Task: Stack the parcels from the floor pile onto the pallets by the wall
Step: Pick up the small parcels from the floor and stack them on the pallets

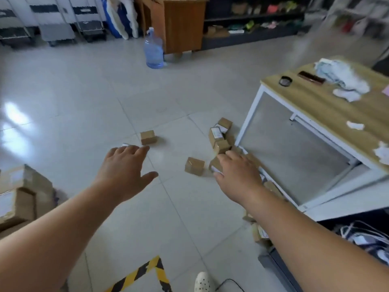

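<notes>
Small brown cardboard parcels lie scattered on the tiled floor. A heap of them (221, 135) leans against the white table's leg. One parcel (148, 137) sits alone further left, another (194, 166) lies between my hands. My left hand (124, 167) reaches forward over the floor, fingers spread, holding nothing; a white-labelled corner shows just past its fingertips. My right hand (237, 175) stretches out over the near end of the heap, fingers extended above a parcel (215, 164); contact is unclear. Stacked larger parcels (23, 194) stand at the left edge.
A white-framed table (315, 106) with a wooden top stands right, with cloths and small items on it. A blue water jug (153, 49) and a wooden cabinet (181, 24) stand at the back. Yellow-black floor tape (145, 272) and my shoe (203, 282) are near.
</notes>
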Motion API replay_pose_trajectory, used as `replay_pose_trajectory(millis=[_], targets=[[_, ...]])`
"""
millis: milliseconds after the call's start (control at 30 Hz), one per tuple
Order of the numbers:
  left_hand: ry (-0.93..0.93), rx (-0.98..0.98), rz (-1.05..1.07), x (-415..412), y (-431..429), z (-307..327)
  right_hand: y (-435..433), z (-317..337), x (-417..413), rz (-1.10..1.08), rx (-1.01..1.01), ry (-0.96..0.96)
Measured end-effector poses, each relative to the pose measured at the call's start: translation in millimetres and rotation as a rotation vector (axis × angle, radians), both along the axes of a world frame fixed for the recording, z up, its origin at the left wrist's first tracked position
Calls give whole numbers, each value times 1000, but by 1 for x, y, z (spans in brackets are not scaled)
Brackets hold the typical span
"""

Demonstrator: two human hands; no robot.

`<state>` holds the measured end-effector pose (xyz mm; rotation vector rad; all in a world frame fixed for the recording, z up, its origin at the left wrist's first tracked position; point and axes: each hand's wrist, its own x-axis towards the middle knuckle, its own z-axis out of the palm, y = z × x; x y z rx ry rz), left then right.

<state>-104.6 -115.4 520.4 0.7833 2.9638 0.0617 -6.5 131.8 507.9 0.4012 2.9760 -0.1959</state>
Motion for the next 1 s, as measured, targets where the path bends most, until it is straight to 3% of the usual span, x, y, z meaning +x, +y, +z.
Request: replay_pose_trajectory(millis=[267, 533, 1000], targets=[[-61, -20, -273, -3, 156, -31, 132, -22, 60, -320, -32, -54], [-109, -69, -545, -40, 245, -72, 182, -59, 84, -645, -74, -110], [-140, -248, -706, -179, 319, -147, 200, -158, -26, -862, -240, -118]])
